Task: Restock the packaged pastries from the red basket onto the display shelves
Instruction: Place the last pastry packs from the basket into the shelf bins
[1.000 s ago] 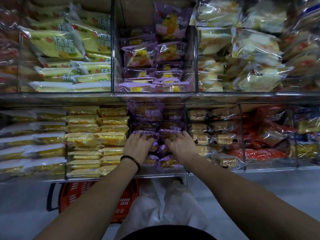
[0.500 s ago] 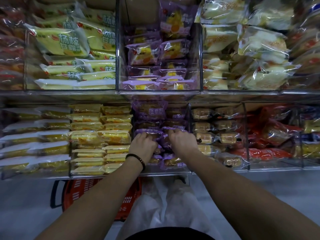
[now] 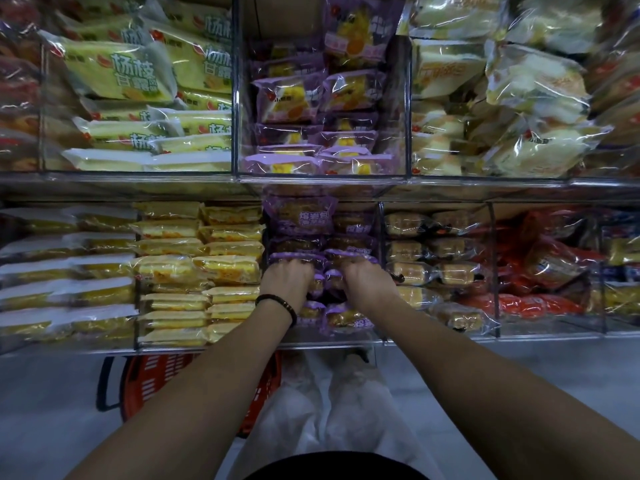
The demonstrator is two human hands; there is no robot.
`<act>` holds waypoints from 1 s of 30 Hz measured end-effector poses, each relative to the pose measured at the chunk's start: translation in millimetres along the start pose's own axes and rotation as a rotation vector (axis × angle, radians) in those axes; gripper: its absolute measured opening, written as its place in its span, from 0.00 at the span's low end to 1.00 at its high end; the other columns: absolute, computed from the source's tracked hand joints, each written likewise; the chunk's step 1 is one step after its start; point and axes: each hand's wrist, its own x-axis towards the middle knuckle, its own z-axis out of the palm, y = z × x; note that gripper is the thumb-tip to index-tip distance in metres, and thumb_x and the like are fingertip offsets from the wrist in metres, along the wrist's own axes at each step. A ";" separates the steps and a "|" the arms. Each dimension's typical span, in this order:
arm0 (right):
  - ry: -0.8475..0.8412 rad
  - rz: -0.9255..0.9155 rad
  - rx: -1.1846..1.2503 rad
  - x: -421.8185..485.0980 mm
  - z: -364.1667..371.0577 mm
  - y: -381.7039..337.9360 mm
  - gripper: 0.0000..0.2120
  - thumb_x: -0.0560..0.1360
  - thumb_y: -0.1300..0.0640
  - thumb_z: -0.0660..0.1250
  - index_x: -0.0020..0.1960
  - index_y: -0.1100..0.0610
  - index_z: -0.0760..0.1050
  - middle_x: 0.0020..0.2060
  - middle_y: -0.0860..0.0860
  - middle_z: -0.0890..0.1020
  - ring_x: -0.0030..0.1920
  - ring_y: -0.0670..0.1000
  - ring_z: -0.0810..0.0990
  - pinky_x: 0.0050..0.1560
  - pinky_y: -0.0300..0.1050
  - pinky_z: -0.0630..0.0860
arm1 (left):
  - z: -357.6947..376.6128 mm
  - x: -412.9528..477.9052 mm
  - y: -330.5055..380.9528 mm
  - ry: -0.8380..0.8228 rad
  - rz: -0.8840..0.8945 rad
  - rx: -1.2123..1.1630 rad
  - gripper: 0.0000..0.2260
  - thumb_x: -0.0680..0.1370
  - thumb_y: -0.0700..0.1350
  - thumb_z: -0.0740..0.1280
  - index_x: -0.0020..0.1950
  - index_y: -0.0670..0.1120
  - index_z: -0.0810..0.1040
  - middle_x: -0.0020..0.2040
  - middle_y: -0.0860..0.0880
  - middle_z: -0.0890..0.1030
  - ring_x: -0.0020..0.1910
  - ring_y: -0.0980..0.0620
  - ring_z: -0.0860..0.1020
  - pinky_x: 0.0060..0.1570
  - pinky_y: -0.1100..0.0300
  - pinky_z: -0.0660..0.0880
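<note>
- Hands sit side by side in the purple bin [image 3: 380, 271], the middle clear compartment of the lower shelf, directly above the basket [image 3: 149, 382]
- Left hand [image 3: 285, 280], the one with a dark wrist band [image 3: 277, 304], has its fingers curled down over the front edge of a purple pack [image 3: 298, 259]; its fingertips are hidden behind the wrapper
- Right hand [image 3: 369, 280] mirrors it just beside, fingers bent over the neighbouring purple pack [image 3: 349, 258]; how firmly either hand grips I cannot tell, but neither is spread open
- Both packs lie flat with their long axes running left to right across the bin, one in each of its two columns, resting on the purple packs stacked below
- Key relation: the packs lie straight ahead of the knuckles, deeper into the bin, so any push should go away from the body and along the stack top
- Each hand is nearest its own column, so neither needs to cross over
- My reading is that this is a seating or straightening step, not a fresh pick
- Basket stands on the floor below the bin, largely hidden by the left forearm; its contents cannot be seen from here
- Yellow packs [image 3: 201, 268] fill the compartment left of the bin, brown ones [image 3: 429, 271] the one to its right
- Likely risk: a slippery wrapper sliding forward off the stack
</note>
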 end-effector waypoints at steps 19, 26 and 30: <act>0.073 -0.229 -0.235 -53.0 31.7 3.4 0.17 0.73 0.49 0.74 0.61 0.47 0.81 0.53 0.53 0.85 0.57 0.60 0.80 0.58 0.57 0.71 | 42.7 -49.3 -10.5 0.169 0.185 -0.034 0.15 0.78 0.49 0.69 0.65 0.58 0.79 0.57 0.50 0.83 0.58 0.44 0.76 0.56 0.49 0.71; 0.062 -0.125 -0.260 -50.4 19.1 1.6 0.23 0.68 0.50 0.79 0.62 0.49 0.81 0.49 0.55 0.85 0.55 0.60 0.81 0.55 0.55 0.75 | 48.8 -45.9 -11.2 0.162 0.102 -0.082 0.10 0.76 0.52 0.74 0.57 0.60 0.84 0.50 0.49 0.84 0.53 0.43 0.76 0.51 0.50 0.74; 0.024 -0.061 -0.236 -48.0 7.9 -1.5 0.28 0.68 0.50 0.80 0.66 0.51 0.78 0.53 0.56 0.85 0.59 0.61 0.79 0.53 0.55 0.78 | 51.5 -50.4 -10.4 0.190 0.087 -0.072 0.13 0.74 0.46 0.76 0.57 0.54 0.84 0.50 0.44 0.82 0.48 0.41 0.78 0.46 0.49 0.77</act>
